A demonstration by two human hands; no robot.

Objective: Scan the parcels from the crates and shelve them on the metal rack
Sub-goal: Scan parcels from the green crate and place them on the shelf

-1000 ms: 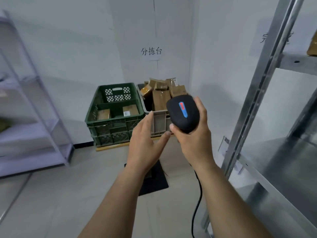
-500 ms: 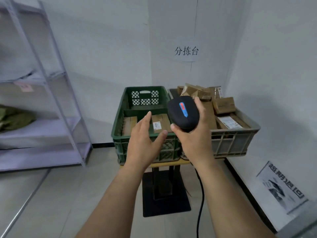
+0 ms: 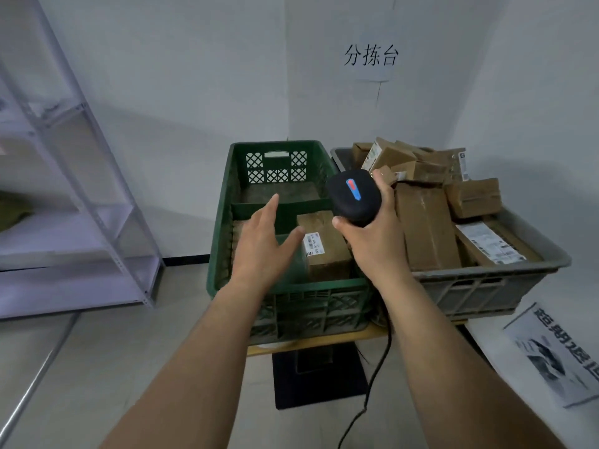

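A green plastic crate (image 3: 223, 222) stands on a small table with a labelled brown parcel (image 3: 327, 251) inside it. Beside it on the right, a grey crate (image 3: 486, 281) is heaped with several brown parcels (image 3: 424, 231). My left hand (image 3: 264, 246) hovers open over the green crate, just left of the labelled parcel, holding nothing. My right hand (image 3: 372, 241) grips a black barcode scanner (image 3: 355, 196) with a red and blue button, held above the gap between the crates. Its cable hangs down to the floor.
A pale metal rack (image 3: 97, 202) stands at the left against the wall. A printed sheet (image 3: 557, 348) lies at the lower right. A paper sign (image 3: 371, 56) hangs on the wall above the crates. The table's black base (image 3: 285, 380) sits on the floor.
The view has swung left and closed in on the crates. My left hand has reached forward over the green crate; the right hand still holds the scanner.
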